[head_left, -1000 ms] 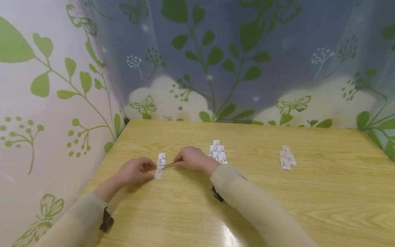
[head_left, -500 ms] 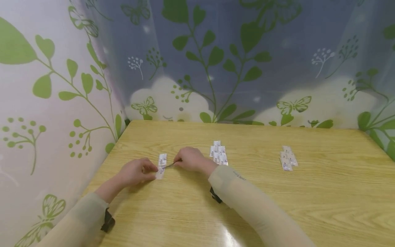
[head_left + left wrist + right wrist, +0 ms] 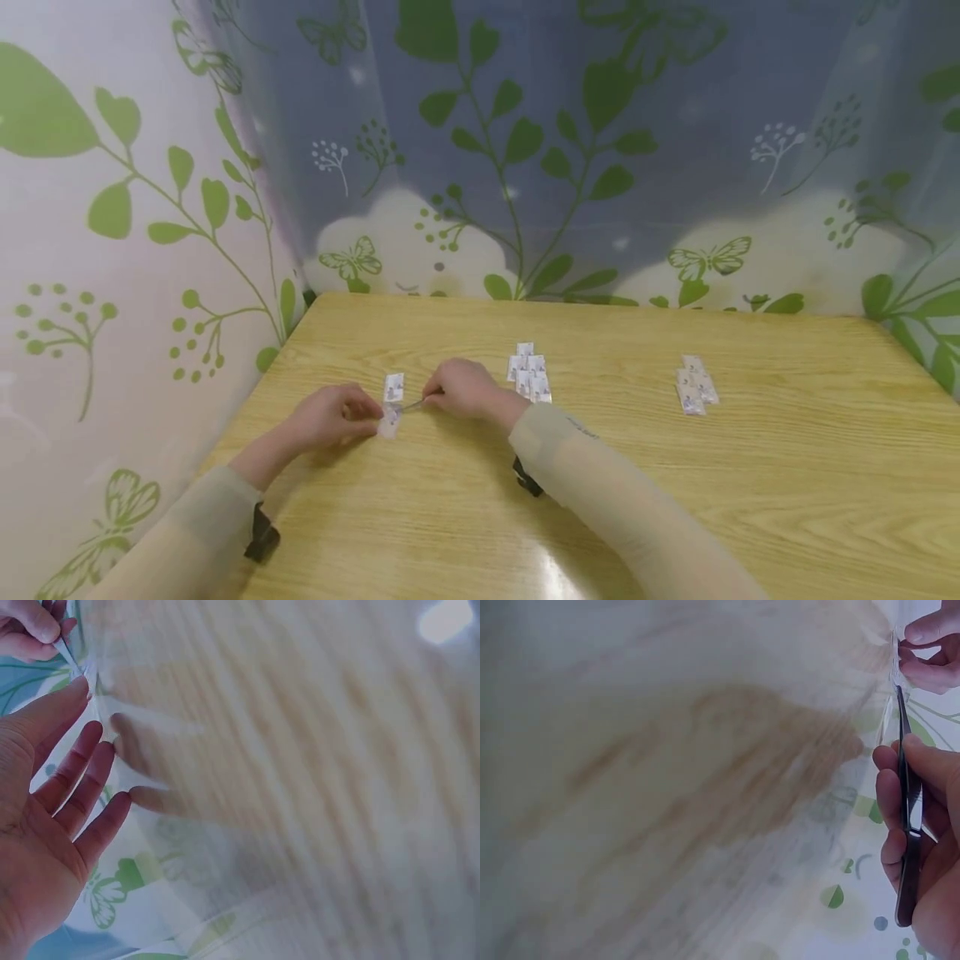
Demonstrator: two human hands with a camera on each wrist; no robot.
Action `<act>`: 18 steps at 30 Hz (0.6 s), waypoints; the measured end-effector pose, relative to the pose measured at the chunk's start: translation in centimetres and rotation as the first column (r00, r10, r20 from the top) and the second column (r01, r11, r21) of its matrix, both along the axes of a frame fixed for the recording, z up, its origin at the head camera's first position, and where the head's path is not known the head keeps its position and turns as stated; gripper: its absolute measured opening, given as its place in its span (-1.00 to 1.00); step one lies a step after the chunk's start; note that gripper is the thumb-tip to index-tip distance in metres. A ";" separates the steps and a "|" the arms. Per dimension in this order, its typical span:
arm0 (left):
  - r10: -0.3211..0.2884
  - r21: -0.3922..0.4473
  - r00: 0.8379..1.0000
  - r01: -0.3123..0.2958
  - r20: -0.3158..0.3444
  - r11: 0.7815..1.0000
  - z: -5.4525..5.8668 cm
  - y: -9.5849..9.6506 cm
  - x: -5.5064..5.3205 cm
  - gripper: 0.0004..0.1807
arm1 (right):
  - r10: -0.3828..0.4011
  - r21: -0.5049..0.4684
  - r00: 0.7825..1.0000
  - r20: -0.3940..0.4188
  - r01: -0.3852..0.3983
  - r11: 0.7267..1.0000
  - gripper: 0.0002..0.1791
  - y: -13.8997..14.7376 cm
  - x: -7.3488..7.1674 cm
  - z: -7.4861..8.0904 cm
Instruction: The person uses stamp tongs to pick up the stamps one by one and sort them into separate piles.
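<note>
In the head view, my left hand [image 3: 333, 417] pinches the left edge of a small clear packet [image 3: 389, 423] with thumb and forefinger. Its other fingers are spread, as the left wrist view shows. My right hand [image 3: 465, 388] holds metal tweezers [image 3: 907, 825] between thumb and fingers, their tips at the upper part of that packet. Whether the tips grip the packet or something in it is too small to tell. Just beyond lies a second small packet [image 3: 393, 387] with a printed face, flat on the table.
On the wood-grain table [image 3: 787, 467], a cluster of several overlapping printed packets [image 3: 531, 379] lies beyond my right forearm. A smaller cluster of packets [image 3: 696, 387] lies farther right. Patterned curtains [image 3: 480, 150] stand along the table's back and left edges.
My left thumb and forefinger have drawn slightly closer together on the near packet's edge. The tweezers stay at that packet, and both arms hold nearly the same place.
</note>
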State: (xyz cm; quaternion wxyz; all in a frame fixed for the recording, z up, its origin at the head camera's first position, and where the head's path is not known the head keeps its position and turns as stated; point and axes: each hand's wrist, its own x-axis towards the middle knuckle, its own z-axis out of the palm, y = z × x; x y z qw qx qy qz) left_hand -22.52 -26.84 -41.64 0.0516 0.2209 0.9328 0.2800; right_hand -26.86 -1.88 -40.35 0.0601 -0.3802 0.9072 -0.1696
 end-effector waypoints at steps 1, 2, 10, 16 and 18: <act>-0.005 0.017 1.000 0.005 0.005 1.000 -0.1 0.0 0.0 -0.80 | 0.002 -0.005 1.000 0.001 -0.002 1.000 -0.86 0.2 0.1 0.0; -0.012 0.033 1.000 0.012 0.005 0.999 -0.1 0.0 -0.1 -0.80 | 0.007 -0.009 1.000 0.001 -0.007 1.000 -0.86 0.4 0.1 0.0; -0.019 0.091 0.998 0.025 -0.068 0.996 0.4 1.2 0.4 -0.86 | 0.029 -0.053 0.999 -0.027 -0.030 0.998 -0.85 3.3 1.3 0.5; -0.080 0.098 0.994 0.088 -0.077 0.991 1.7 4.2 0.5 -0.84 | 0.019 -0.114 0.997 -0.078 -0.028 0.993 -0.85 7.8 2.4 1.0; -0.117 0.097 0.990 0.124 -0.078 0.988 2.0 5.3 0.6 -0.84 | 0.017 -0.128 0.995 -0.102 -0.030 0.991 -0.85 9.4 2.8 1.2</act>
